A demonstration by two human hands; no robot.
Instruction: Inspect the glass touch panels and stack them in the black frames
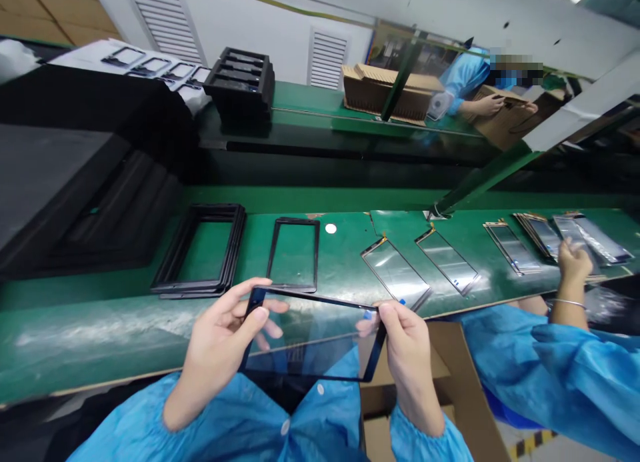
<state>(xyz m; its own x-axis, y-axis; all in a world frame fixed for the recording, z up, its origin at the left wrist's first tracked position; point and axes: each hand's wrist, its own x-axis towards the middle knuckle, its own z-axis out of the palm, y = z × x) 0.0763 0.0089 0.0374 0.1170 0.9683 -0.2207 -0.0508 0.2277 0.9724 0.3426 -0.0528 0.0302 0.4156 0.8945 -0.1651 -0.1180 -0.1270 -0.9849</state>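
Between my two hands is a clear glass touch panel (320,339) with a black border, held sideways and tilted above the bench's near edge. My left hand (235,325) grips its left end, thumb on the front and fingers showing through the glass behind. The right end is pinched by my right hand (403,335), beside a small blue tab. Just beyond the panel, a single black frame (317,252) lies on the green bench. A stack of similar black frames (227,249) sits to its left. Two more glass panels (395,269) (447,261) lie to the right.
A co-worker's hand (575,262) touches panels at the far right, near a panel stack (537,232). Large black trays (50,175) fill the left side. A green post (480,182) rises from the bench. Cardboard (390,89) and a black tray stack (240,89) stand on the shelf.
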